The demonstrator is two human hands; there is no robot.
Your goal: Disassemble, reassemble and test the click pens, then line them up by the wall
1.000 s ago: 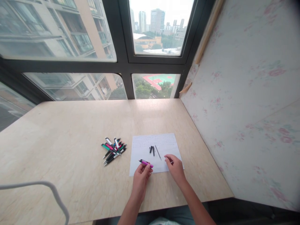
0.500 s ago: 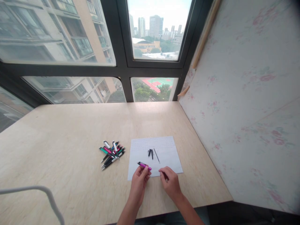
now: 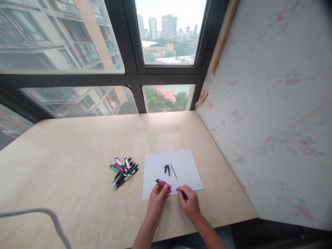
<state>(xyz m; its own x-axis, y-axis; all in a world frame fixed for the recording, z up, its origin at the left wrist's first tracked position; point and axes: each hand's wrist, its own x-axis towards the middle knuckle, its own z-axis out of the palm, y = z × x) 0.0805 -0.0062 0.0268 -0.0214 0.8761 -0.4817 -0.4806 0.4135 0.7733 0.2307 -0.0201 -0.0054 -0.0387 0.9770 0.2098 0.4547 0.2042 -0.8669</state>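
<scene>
My left hand (image 3: 158,199) is pinched on a magenta pen barrel (image 3: 163,183), held just over the near edge of a white sheet of paper (image 3: 186,162). My right hand (image 3: 188,201) is closed beside it on a small dark pen part that I can barely see. On the paper lie two short black pen pieces (image 3: 166,168) and a thin dark refill (image 3: 174,171).
A heap of several coloured pens (image 3: 124,168) lies left of the paper on the beige desk (image 3: 77,155). A floral wall (image 3: 272,114) bounds the desk's right side and windows its back. A white curved bar (image 3: 46,216) sits at lower left.
My right hand has drawn in from the paper's right part towards the left hand. The left hand and magenta barrel stay roughly where they were. The view shifted slightly.
</scene>
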